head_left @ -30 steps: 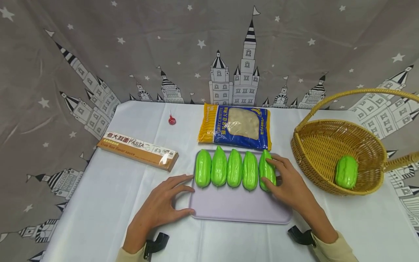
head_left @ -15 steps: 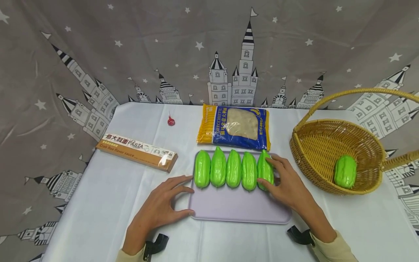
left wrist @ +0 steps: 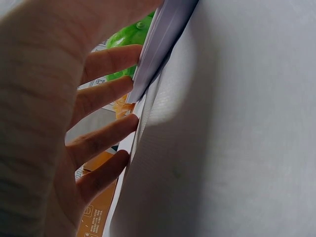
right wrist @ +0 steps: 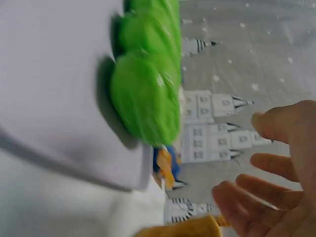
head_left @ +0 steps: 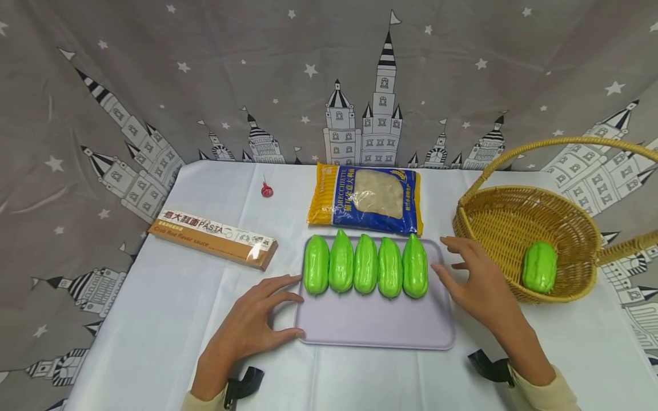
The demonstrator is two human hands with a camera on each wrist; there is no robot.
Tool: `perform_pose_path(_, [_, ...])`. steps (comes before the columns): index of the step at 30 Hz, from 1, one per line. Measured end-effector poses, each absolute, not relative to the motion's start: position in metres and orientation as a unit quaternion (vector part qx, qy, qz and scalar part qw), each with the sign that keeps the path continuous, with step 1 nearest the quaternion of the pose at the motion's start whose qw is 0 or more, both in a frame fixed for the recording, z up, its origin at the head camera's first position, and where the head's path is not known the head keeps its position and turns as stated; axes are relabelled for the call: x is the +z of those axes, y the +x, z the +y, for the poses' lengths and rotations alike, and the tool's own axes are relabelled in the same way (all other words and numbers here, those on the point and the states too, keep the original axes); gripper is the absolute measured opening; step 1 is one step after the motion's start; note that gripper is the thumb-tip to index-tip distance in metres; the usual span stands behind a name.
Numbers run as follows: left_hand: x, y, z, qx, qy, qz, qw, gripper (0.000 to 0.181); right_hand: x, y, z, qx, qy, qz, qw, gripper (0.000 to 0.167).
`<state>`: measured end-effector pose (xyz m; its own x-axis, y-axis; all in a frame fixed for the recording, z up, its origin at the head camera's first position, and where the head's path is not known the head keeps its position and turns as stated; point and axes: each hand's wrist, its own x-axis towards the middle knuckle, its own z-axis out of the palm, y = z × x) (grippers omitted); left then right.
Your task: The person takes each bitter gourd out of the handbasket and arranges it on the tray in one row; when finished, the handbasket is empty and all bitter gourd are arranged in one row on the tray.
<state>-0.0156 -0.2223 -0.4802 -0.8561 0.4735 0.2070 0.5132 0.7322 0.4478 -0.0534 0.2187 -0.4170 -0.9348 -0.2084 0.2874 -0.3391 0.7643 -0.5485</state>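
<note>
Several glossy green bitter gourds lie side by side in a row on the pale lilac tray (head_left: 375, 325). The rightmost bitter gourd (head_left: 414, 268) sits near the tray's right side, and its end shows large in the right wrist view. My left hand (head_left: 252, 317) rests its fingertips and thumb at the tray's left edge, fingers spread, as the left wrist view also shows. My right hand (head_left: 480, 285) hovers just right of the tray with relaxed fingers, holding nothing, apart from the gourds. Another bitter gourd (head_left: 540, 267) lies inside the wicker basket (head_left: 465, 240).
A blue and yellow orecchiette bag (head_left: 377, 197) lies behind the tray. To the left is a pasta box (head_left: 213, 240), with a small red wrapped lollipop (head_left: 267, 190) farther back. The basket's tall handle (head_left: 560, 141) arches at the right, before a grey castle-print curtain (head_left: 283, 57).
My right hand has let go of the rightmost bitter gourd and moved right, off the tray toward the basket. The left hand has stayed at the tray's edge.
</note>
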Motion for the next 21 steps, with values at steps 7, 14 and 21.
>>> perform_pose_path(7, [-0.48,-0.015,-0.222,-0.253,-0.264,-0.93,0.037,0.06,-0.401,-0.057,0.25,0.275,0.134,-0.93,0.203,0.055])
perform_pose_path(14, [-0.48,-0.014,-0.222,-0.254,-0.266,-0.929,0.04,0.06,-0.396,-0.058,0.287,0.259,0.079,-0.935,0.229,0.05])
perform_pose_path(21, [-0.48,-0.014,-0.222,-0.255,-0.269,-0.928,0.042,0.059,-0.403,-0.06,0.322,0.233,0.011,-0.962,0.143,0.057])
